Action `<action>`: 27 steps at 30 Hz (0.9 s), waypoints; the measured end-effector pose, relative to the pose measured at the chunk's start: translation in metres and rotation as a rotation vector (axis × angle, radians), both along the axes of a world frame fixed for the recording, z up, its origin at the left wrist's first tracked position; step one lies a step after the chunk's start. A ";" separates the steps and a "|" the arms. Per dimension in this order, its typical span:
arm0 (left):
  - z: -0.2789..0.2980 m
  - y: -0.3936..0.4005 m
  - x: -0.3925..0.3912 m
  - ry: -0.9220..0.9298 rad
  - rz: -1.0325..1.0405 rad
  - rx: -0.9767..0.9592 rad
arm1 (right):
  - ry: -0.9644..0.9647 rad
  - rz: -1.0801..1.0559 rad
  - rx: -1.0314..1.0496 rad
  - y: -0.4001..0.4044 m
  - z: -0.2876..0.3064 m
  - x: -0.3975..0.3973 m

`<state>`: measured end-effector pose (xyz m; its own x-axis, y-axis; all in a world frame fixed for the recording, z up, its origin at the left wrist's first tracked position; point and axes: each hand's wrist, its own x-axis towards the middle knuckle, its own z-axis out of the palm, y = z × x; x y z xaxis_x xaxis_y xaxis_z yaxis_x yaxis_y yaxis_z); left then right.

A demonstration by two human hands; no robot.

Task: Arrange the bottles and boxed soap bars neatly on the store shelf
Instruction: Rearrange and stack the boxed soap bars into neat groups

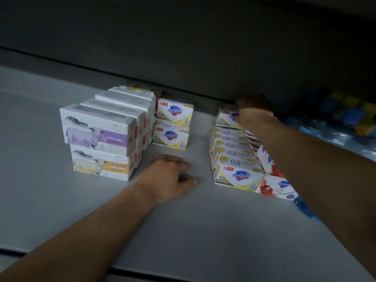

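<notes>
On the grey shelf (50,200) stand rows of boxed soap bars. At the left, white sheep-print boxes (97,129) are stacked two high, running to the back. Two yellow-white Safeguard boxes (173,125) are stacked in the middle. To the right a row of yellow-white Safeguard boxes (238,176) runs front to back. My right hand (252,112) grips the raised Safeguard box (225,117) at the back of that row. My left hand (171,176) rests on the shelf between the stacks with its fingers curled, holding nothing.
Red-and-white Safeguard boxes (272,186) lie to the right of the yellow row, partly behind my right forearm. Blue and yellow packages (345,115) fill the far right. The dark underside of the shelf above hangs low over the back. The shelf's front edge (142,275) runs along the bottom.
</notes>
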<state>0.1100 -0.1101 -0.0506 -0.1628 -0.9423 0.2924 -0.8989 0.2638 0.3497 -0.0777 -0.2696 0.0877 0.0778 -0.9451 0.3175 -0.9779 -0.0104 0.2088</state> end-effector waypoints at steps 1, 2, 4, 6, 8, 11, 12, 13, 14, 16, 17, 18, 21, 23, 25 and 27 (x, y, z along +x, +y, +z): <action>0.000 0.000 0.000 0.009 0.000 0.007 | -0.020 -0.007 0.007 -0.003 -0.004 0.001; 0.000 0.000 0.001 0.016 -0.001 0.013 | -0.046 -0.012 0.013 -0.005 -0.007 0.001; 0.001 0.001 0.000 0.026 -0.005 0.020 | -0.076 -0.011 0.016 -0.006 -0.012 0.001; 0.002 0.002 0.000 0.041 -0.009 0.025 | -0.065 0.020 -0.008 -0.004 -0.013 0.002; 0.003 0.001 0.000 0.053 -0.005 0.027 | -0.053 0.081 -0.029 -0.001 -0.010 0.003; 0.003 0.000 0.000 0.056 -0.006 0.027 | -0.073 0.144 0.044 0.005 -0.008 0.004; 0.002 0.000 0.001 0.060 -0.004 0.027 | -0.075 0.149 0.080 0.007 -0.009 0.005; 0.002 0.000 0.001 0.068 -0.002 0.024 | -0.071 0.147 0.113 0.009 -0.011 0.004; 0.002 -0.001 0.001 0.077 0.000 0.019 | -0.068 0.137 0.144 0.011 -0.012 0.004; 0.003 -0.001 0.001 0.086 0.001 0.018 | -0.084 0.110 0.199 0.014 -0.013 0.003; 0.004 0.000 0.001 0.092 0.001 0.021 | -0.099 0.110 0.189 0.015 -0.013 0.004; 0.006 0.001 0.001 0.103 0.004 0.028 | -0.119 0.135 0.137 0.017 -0.013 0.006; 0.011 0.004 0.001 0.180 0.028 0.062 | -0.275 0.328 -0.028 0.023 -0.014 0.028; 0.014 0.006 0.002 0.239 0.049 0.077 | -0.355 0.450 0.001 0.027 -0.019 0.053; 0.016 0.007 0.003 0.286 0.064 0.098 | -0.371 0.485 0.053 0.026 -0.024 0.077; 0.017 0.008 0.004 0.313 0.073 0.105 | -0.349 0.459 0.058 0.022 -0.031 0.094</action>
<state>0.1138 -0.1021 -0.0336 -0.0115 -0.9758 0.2184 -0.7588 0.1508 0.6336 0.0163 -0.2475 0.0567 0.3838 -0.8561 0.3462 -0.8816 -0.4513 -0.1386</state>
